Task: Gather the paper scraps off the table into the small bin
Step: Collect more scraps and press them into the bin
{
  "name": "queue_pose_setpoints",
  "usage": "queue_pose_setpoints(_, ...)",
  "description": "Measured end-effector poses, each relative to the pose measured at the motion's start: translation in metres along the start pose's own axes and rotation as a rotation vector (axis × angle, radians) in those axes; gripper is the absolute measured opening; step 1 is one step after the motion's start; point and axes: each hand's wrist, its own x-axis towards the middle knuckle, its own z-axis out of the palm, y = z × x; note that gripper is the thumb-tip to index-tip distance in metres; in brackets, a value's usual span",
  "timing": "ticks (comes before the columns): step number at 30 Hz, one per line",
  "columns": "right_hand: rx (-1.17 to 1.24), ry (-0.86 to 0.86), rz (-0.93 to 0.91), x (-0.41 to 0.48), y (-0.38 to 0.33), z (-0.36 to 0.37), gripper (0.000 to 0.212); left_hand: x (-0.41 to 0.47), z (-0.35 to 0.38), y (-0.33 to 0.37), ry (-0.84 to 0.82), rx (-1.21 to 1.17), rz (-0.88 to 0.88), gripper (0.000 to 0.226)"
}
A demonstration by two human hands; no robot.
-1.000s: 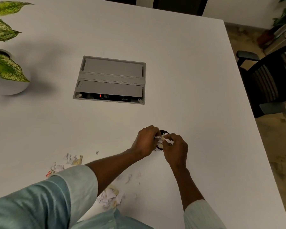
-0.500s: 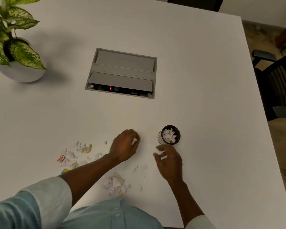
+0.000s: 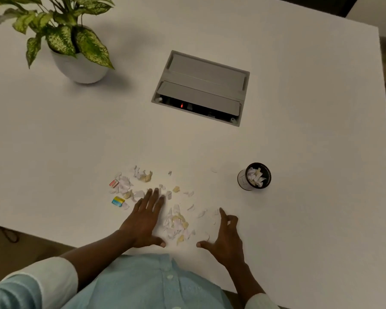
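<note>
The left hand (image 3: 144, 221) lay flat, fingers spread wide and holding nothing, its thumb at the near edge of the main heap of paper scraps (image 3: 176, 225). The right hand (image 3: 226, 238) was open too, fingers loosely curled and apparently empty, flanking that heap from the other side; the 2 hands seemed placed to rake it together. More scraps lay beyond the left fingertips. The small bin (image 3: 254, 176), partly filled, stood well beyond the right fingers on the table (image 3: 299, 141).
</note>
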Motion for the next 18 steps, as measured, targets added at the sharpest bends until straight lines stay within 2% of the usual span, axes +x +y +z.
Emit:
queue_pose_setpoints(5, -0.068, -0.078, -0.109, 0.009, -0.017, 0.006, 0.139, 0.002, 0.020, 0.021, 0.042, 0.060, 0.115, 0.140)
queue_pose_setpoints(9, -0.132, -0.154, -0.192, 0.021, -0.045, 0.013, 0.132, 0.008, 0.027, 0.039, 0.041, 0.054, 0.121, 0.121)
queue_pose_setpoints(12, -0.186, -0.174, -0.239, 0.026, -0.062, 0.020, 0.114, 0.009, 0.024, 0.043, 0.092, 0.061, 0.143, 0.096)
queue_pose_setpoints(16, -0.194, -0.155, -0.262, 0.030, -0.072, 0.023, 0.083, 0.007, 0.018, 0.040, 0.157, -0.008, 0.149, 0.047)
queue_pose_setpoints(18, -0.191, -0.149, -0.268, 0.031, -0.074, 0.024, 0.067, 0.005, 0.014, 0.037, 0.216, -0.036, 0.155, 0.029)
